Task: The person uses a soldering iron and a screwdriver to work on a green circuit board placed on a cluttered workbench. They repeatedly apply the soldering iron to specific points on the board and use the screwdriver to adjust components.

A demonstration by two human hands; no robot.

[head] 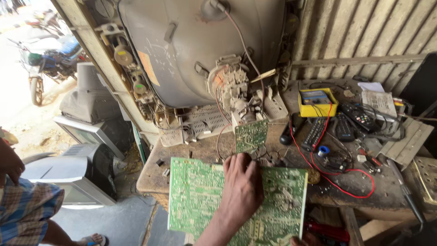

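Observation:
A large green circuit board [195,200] lies solder side up over the front edge of a worn wooden bench [150,177]. My left hand [241,184] lies palm down on the board, its fingers reaching the far edge. Only the fingertips of my right hand [302,239] show, at the board's near right corner, at the bottom of the frame. Just beyond my left fingers a smaller green board [250,134] stands upright, wired to the neck of an open picture tube [191,50].
Right of the boards lie a yellow meter [317,101], black remotes [314,134], a looping red wire [339,184], a small solder spool [323,150] and a long tool [407,196]. Old television sets [68,173] stand at the left, beside another person's leg [25,214].

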